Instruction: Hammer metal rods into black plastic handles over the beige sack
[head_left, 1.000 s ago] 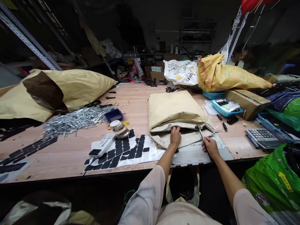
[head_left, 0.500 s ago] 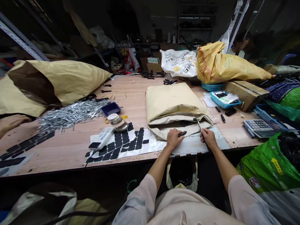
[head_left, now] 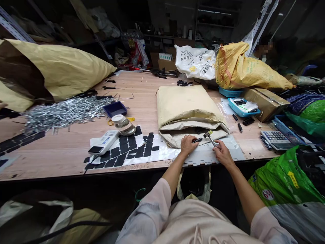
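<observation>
Head view: left hand's [head_left: 188,144] fingers pinch small black elongated piece [head_left: 198,139] at open mouth of flat tan paper sack [head_left: 188,101] on wood-grain desk [head_left: 144,101]; right hand's [head_left: 222,153] fingers grip small metal-handled hammer [head_left: 212,139], yellowish head near piece.

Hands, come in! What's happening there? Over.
Left hand: holding black piece. Right hand: gripping small hammer. Tan sack just ahead, mouth facing hands.

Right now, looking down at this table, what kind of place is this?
Probably a small workshop. There's a heap of thin silver metal rods, a small hammer-like tool with a yellowish head in the right hand, and a big green plastic sack.
</observation>
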`<state>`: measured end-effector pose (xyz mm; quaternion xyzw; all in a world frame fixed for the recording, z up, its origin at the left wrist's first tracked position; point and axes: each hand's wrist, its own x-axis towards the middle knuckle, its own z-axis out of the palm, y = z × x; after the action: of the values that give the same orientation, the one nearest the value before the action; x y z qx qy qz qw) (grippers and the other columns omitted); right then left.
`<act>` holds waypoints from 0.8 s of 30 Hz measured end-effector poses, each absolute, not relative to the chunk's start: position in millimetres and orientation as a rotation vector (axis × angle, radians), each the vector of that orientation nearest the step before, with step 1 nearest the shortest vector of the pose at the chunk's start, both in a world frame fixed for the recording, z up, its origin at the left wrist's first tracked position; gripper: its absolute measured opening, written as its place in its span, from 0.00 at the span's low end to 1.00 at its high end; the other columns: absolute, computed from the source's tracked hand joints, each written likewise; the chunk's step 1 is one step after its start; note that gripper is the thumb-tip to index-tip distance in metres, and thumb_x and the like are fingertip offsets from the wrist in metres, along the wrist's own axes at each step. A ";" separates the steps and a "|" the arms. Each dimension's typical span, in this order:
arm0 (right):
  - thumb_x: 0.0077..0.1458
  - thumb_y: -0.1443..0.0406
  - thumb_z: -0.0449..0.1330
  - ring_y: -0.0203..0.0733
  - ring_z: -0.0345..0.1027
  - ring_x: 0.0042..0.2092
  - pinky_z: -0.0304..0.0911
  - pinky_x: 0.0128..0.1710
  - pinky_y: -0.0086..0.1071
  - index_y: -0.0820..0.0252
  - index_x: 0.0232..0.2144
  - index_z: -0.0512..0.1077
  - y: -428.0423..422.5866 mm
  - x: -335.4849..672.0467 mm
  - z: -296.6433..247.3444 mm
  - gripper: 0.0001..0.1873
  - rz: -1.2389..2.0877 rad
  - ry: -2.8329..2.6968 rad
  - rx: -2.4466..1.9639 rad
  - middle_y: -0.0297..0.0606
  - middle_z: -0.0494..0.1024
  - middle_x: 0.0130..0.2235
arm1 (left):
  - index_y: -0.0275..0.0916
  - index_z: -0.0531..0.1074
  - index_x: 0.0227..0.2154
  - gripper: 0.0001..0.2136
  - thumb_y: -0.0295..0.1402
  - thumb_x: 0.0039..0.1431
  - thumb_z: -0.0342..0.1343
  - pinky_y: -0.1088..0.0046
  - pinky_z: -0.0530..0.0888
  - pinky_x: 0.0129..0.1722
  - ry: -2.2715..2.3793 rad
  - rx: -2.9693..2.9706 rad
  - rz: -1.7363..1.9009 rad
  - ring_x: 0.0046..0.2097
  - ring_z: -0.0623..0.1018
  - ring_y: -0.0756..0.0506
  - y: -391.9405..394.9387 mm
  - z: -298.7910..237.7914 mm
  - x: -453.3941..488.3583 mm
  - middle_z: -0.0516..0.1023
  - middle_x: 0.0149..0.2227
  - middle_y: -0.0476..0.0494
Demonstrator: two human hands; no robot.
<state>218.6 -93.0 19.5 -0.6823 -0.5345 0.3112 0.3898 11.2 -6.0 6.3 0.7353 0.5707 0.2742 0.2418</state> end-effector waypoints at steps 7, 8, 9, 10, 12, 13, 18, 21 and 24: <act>0.61 0.63 0.50 0.49 0.70 0.55 0.65 0.57 0.43 0.57 0.59 0.71 -95.9 193.0 27.2 0.26 0.396 -1.677 -1.604 0.45 0.77 0.53 | 0.45 0.79 0.37 0.07 0.34 0.54 0.63 0.65 0.66 0.50 1.550 1.993 0.729 0.47 0.72 0.43 -4.7 7.3 11.5 0.79 0.40 0.48; 0.61 0.64 0.50 0.49 0.70 0.55 0.65 0.58 0.43 0.56 0.59 0.71 -95.5 191.9 25.6 0.26 0.379 -1.707 -1.617 0.44 0.77 0.53 | 0.45 0.79 0.37 0.07 0.34 0.53 0.63 0.65 0.66 0.50 1.551 1.989 0.731 0.48 0.72 0.43 -4.4 7.1 11.5 0.79 0.41 0.48; 0.61 0.64 0.50 0.49 0.71 0.54 0.65 0.57 0.42 0.55 0.59 0.71 -95.5 191.4 23.9 0.26 0.370 -1.732 -1.639 0.44 0.78 0.53 | 0.45 0.79 0.36 0.07 0.33 0.53 0.63 0.65 0.66 0.50 1.554 1.984 0.734 0.48 0.72 0.43 -4.2 6.7 11.4 0.79 0.41 0.48; 0.61 0.65 0.49 0.48 0.71 0.54 0.65 0.57 0.42 0.55 0.59 0.71 -95.8 191.1 22.5 0.26 0.367 -1.754 -1.658 0.43 0.78 0.52 | 0.45 0.79 0.36 0.07 0.33 0.53 0.63 0.65 0.66 0.50 1.557 1.978 0.739 0.48 0.72 0.43 -4.0 6.2 11.3 0.79 0.41 0.48; 0.61 0.65 0.49 0.48 0.72 0.53 0.65 0.57 0.42 0.55 0.60 0.70 -97.9 190.3 20.7 0.26 0.373 -1.790 -1.661 0.43 0.78 0.52 | 0.45 0.79 0.36 0.07 0.33 0.53 0.63 0.65 0.66 0.51 1.562 1.969 0.749 0.48 0.72 0.43 -4.1 5.0 11.4 0.79 0.41 0.49; 0.62 0.65 0.49 0.48 0.72 0.54 0.65 0.57 0.42 0.56 0.61 0.70 -99.4 189.3 20.1 0.26 0.375 -1.805 -1.643 0.44 0.78 0.52 | 0.45 0.79 0.36 0.07 0.33 0.53 0.63 0.64 0.66 0.51 1.562 1.968 0.752 0.49 0.72 0.42 -4.4 4.3 11.5 0.79 0.41 0.49; 0.62 0.63 0.49 0.49 0.72 0.54 0.66 0.55 0.42 0.53 0.61 0.70 -104.4 181.8 12.0 0.26 0.374 -1.829 -1.589 0.42 0.78 0.53 | 0.45 0.79 0.38 0.10 0.35 0.52 0.63 0.63 0.67 0.49 1.602 1.993 0.742 0.48 0.72 0.41 -6.5 0.1 14.2 0.79 0.41 0.47; 0.60 0.61 0.51 0.50 0.74 0.50 0.69 0.51 0.42 0.55 0.57 0.73 -98.3 185.0 5.6 0.25 0.403 -1.752 -1.630 0.42 0.78 0.53 | 0.45 0.79 0.38 0.10 0.37 0.52 0.63 0.63 0.67 0.48 1.627 2.026 0.748 0.47 0.72 0.41 -7.2 -1.5 15.6 0.78 0.40 0.46; 0.57 0.59 0.55 0.48 0.74 0.39 0.70 0.41 0.40 0.56 0.55 0.75 -85.0 200.7 3.7 0.24 0.348 -1.675 -1.770 0.42 0.81 0.47 | 0.45 0.79 0.36 0.08 0.37 0.53 0.62 0.63 0.67 0.48 1.620 2.051 0.745 0.47 0.72 0.41 -8.4 -0.7 15.1 0.78 0.39 0.45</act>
<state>200.7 -85.0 3.7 -0.6780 -0.6414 0.1333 0.3334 15.1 -8.4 -0.7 0.7378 0.5828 0.2679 0.2105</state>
